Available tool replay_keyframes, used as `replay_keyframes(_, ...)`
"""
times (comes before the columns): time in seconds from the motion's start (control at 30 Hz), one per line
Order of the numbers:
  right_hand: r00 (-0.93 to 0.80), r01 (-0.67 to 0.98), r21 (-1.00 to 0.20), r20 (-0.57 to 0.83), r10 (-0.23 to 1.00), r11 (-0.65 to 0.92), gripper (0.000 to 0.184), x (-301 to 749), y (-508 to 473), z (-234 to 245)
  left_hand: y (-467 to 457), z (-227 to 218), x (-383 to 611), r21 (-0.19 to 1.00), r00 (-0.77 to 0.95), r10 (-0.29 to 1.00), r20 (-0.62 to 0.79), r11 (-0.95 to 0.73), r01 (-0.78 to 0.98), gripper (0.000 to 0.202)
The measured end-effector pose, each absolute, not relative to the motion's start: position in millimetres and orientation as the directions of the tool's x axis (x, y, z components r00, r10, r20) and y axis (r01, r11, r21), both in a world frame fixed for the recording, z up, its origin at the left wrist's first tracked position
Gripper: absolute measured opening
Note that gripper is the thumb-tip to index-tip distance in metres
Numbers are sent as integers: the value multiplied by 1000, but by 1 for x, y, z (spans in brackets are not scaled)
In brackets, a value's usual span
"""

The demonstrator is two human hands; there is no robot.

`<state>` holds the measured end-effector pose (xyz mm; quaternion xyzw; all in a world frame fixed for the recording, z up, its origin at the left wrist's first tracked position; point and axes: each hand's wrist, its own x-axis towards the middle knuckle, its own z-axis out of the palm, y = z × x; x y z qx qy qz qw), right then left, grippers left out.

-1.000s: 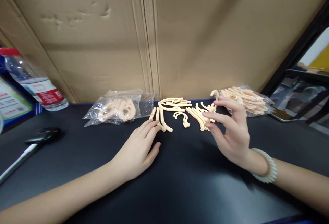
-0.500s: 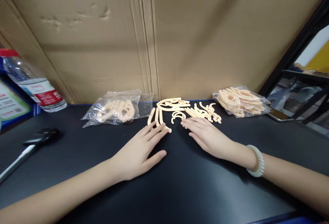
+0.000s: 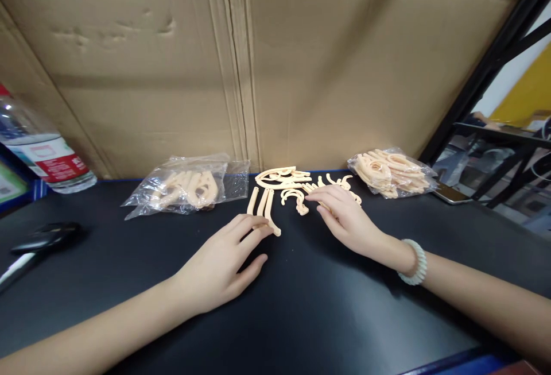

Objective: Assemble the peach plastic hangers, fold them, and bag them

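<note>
Loose cream plastic strips and curved pieces (image 3: 286,186) lie in a row on the black table (image 3: 301,306) near the cardboard wall. My left hand (image 3: 221,263) lies flat and open, its fingertips touching the lower ends of three straight strips (image 3: 262,205). My right hand (image 3: 346,217), with a pale bead bracelet (image 3: 414,261) on the wrist, rests open on the table with its fingers spread over the thin curved pieces (image 3: 336,188) at the right of the row.
A clear bag of cream parts (image 3: 187,188) lies at the left, another bag of parts (image 3: 390,171) at the right. A water bottle (image 3: 41,154) and a black mouse (image 3: 41,237) are at far left. A black metal rack (image 3: 495,134) stands on the right.
My right hand came down from a raised pinch beside the right bag and now lies flat on the curved pieces. My left hand stayed at the straight strips.
</note>
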<state>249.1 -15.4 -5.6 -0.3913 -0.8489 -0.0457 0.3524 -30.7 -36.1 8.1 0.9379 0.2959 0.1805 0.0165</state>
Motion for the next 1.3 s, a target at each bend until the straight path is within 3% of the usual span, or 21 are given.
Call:
replay_keyframes(0.23,-491,629,-208,641,590,749,26,244,-20,-8,-33,6,-34,38,824,510,246,-855,517,43)
replay_keyframes(0.47,-525,595,-217,625,578,774,26,244,-22,-8,-33,3,-34,140,773,578,263,-815,562,45)
replay_keyframes(0.93,-583,673,-174,474,661,719,25,310,16,24,-32,2,-36,141,764,586,269,-809,571,44)
replay_keyframes(1.07,-547,742,-203,369,751,639,37,344,33,23,-32,2,-37,157,760,589,274,-807,569,44)
replay_keyframes(1.3,-658,724,-179,110,745,666,69,354,34,16,-32,0,-38,169,756,591,280,-806,567,42)
